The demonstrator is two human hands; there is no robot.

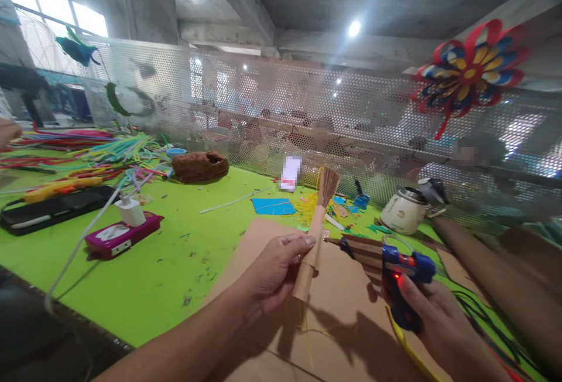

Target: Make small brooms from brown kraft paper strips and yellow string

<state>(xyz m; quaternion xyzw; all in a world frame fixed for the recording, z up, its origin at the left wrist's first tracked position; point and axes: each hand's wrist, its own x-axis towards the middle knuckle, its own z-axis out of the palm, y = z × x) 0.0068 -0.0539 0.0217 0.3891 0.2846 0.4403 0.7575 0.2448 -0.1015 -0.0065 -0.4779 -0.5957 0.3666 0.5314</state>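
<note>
My left hand (274, 268) is closed on a rolled brown paper tube (317, 232), held tilted, with a fan of thin brown strands (328, 186) at its upper end. In my right hand (432, 311) is a blue glue gun (397, 273) with a red light glowing on it. The gun's nozzle points left, right beside the tube; whether it touches cannot be made out. Under both hands lies a large sheet of brown paper (259, 241), with their shadows on it. Thin yellow strands (309, 209) lie behind the tube.
A blue sheet (273, 206) and a white jar (403, 211) stand beyond my hands. On the left are a purple power strip (125, 234), a black case (57, 209), a brown pouch (199, 166) and colourful stems (118, 150). A perforated screen (246, 95) borders the green table (175, 276).
</note>
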